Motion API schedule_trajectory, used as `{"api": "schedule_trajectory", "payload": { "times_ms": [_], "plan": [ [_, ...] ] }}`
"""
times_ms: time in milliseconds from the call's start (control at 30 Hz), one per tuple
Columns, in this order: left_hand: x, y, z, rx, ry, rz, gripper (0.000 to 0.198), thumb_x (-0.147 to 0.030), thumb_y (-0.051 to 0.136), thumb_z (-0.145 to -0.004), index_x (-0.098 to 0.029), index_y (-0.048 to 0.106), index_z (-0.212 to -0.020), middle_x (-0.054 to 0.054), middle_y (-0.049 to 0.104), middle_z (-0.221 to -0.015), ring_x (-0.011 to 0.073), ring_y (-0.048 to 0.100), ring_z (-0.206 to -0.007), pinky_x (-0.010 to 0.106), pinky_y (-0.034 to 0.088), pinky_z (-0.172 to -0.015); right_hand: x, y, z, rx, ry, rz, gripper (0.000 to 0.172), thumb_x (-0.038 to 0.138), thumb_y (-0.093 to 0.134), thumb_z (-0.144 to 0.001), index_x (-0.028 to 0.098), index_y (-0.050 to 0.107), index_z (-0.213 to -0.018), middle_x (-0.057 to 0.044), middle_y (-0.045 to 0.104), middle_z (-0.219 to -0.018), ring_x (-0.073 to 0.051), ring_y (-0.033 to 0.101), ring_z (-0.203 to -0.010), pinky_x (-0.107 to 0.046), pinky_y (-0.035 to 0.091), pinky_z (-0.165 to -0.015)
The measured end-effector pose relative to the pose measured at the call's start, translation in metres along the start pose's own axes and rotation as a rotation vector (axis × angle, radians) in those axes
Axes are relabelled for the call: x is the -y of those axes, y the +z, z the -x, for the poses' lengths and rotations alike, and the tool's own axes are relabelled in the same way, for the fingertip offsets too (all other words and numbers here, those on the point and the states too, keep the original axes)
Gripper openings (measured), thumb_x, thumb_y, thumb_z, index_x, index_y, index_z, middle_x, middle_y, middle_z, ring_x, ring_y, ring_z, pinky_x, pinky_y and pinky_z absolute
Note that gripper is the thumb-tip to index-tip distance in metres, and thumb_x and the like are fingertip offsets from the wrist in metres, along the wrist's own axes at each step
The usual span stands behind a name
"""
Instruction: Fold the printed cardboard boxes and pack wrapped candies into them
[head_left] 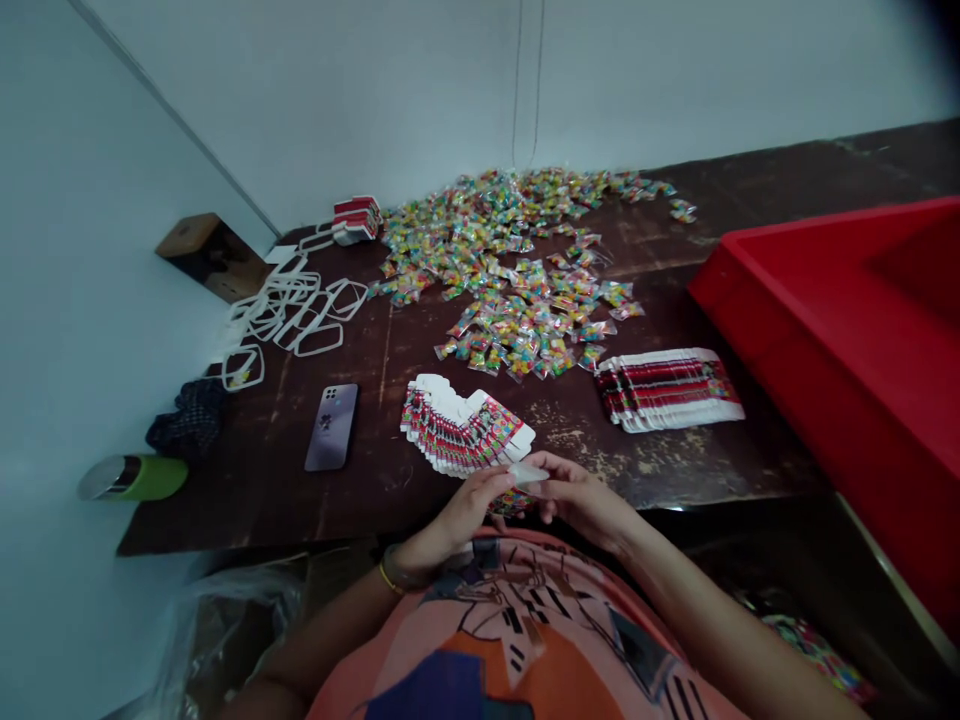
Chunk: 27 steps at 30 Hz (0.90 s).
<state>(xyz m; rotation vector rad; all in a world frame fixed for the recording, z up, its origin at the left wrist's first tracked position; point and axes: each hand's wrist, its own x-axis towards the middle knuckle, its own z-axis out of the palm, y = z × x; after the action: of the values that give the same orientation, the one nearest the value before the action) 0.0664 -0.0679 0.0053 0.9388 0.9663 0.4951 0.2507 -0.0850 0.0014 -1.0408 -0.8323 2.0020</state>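
Observation:
Both my hands meet at the table's front edge, close to my body. My left hand (469, 512) and my right hand (581, 500) are closed around a small colourful printed carton (512, 503), with a whitish flap up between my thumbs. My fingers hide much of this carton, so I cannot tell what is inside it. Just beyond my hands, flat printed cartons (469, 430) lie fanned out, overlapping. A row of printed cartons (671, 388) with white edges lies to the right. Small clear packets of coloured candy-like pieces (517, 310) are heaped toward the wall.
A big red bin (825, 330) stands at the right. On the left are a phone (332, 427), several white loops (300, 310), a green bottle (150, 478), a dark cloth (187, 418) and a brown box (210, 255). A stack of cartons (357, 220) stands at the back.

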Motion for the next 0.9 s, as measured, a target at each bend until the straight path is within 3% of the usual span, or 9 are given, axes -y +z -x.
{"api": "schedule_trajectory", "payload": {
  "times_ms": [100,233,300,500,633,733,800,900],
  "plan": [
    [-0.001,-0.002,0.002,-0.014,0.031,-0.067,0.037,-0.043,0.057,-0.080,-0.015,0.070,-0.100,0.005,0.064,-0.085,0.0163,0.055,-0.070,0.021,0.041,-0.048,0.008,0.005,-0.003,0.018,-0.100,0.209,0.024,0.034,0.070,-0.075,0.016,0.068,-0.091,-0.002,0.062,-0.085,-0.007,0.052,-0.055,-0.020,0.048,-0.050],
    [0.003,-0.005,-0.002,-0.078,0.078,0.015,0.037,-0.039,0.056,-0.077,-0.015,0.068,-0.103,0.004,0.062,-0.079,0.0150,0.053,-0.069,0.020,0.043,-0.049,0.024,0.016,0.001,-0.005,-0.464,0.608,0.023,0.032,0.058,-0.088,0.022,0.072,-0.102,-0.007,0.065,-0.102,-0.017,0.061,-0.089,-0.029,0.052,-0.079],
    [0.004,-0.006,-0.004,-0.060,0.075,0.084,0.038,-0.038,0.055,-0.076,-0.014,0.068,-0.102,0.004,0.061,-0.077,0.0155,0.054,-0.069,0.021,0.044,-0.050,0.030,0.019,0.002,-0.001,-0.543,0.699,0.026,0.031,0.055,-0.090,0.024,0.070,-0.110,-0.008,0.065,-0.106,-0.017,0.062,-0.095,-0.032,0.050,-0.086],
    [0.001,-0.010,0.004,0.163,0.013,0.245,0.044,-0.029,0.061,-0.074,-0.016,0.062,-0.116,0.008,0.065,-0.099,0.0204,0.058,-0.088,0.025,0.047,-0.063,0.034,0.009,0.000,-0.009,-0.446,0.622,0.020,0.034,0.062,-0.086,0.025,0.074,-0.099,-0.007,0.070,-0.097,-0.018,0.065,-0.087,-0.031,0.053,-0.078],
    [0.003,-0.007,0.010,0.115,-0.119,0.244,0.043,-0.027,0.065,-0.076,-0.016,0.060,-0.118,0.005,0.065,-0.093,0.0148,0.057,-0.079,0.026,0.044,-0.069,0.014,0.009,0.000,-0.007,-0.599,0.795,0.029,0.030,0.058,-0.089,0.025,0.067,-0.116,-0.009,0.067,-0.110,-0.019,0.062,-0.097,-0.035,0.051,-0.085],
    [0.002,0.001,0.009,0.147,-0.124,0.258,0.041,-0.032,0.064,-0.079,-0.016,0.061,-0.117,0.006,0.065,-0.096,0.0156,0.057,-0.083,0.028,0.044,-0.076,0.000,0.006,0.008,-0.104,-0.644,0.828,0.030,0.029,0.056,-0.090,0.027,0.065,-0.118,-0.008,0.069,-0.107,-0.021,0.062,-0.096,-0.037,0.051,-0.084],
    [-0.005,0.003,0.009,0.240,-0.081,0.184,0.042,-0.033,0.063,-0.081,-0.019,0.060,-0.120,0.007,0.064,-0.109,0.0188,0.057,-0.097,0.031,0.043,-0.086,0.002,-0.011,0.028,-0.244,-0.582,0.791,0.026,0.032,0.054,-0.090,0.029,0.069,-0.111,-0.007,0.072,-0.101,-0.022,0.064,-0.093,-0.038,0.052,-0.082],
    [-0.020,-0.005,0.012,0.295,0.012,0.007,0.044,-0.031,0.063,-0.082,-0.024,0.057,-0.126,0.009,0.057,-0.127,0.0223,0.051,-0.115,0.034,0.039,-0.096,0.019,-0.063,0.083,-0.449,-0.375,0.840,0.029,0.038,0.055,-0.088,0.031,0.069,-0.112,-0.010,0.069,-0.112,-0.027,0.064,-0.101,-0.040,0.051,-0.084]
  ]
}}
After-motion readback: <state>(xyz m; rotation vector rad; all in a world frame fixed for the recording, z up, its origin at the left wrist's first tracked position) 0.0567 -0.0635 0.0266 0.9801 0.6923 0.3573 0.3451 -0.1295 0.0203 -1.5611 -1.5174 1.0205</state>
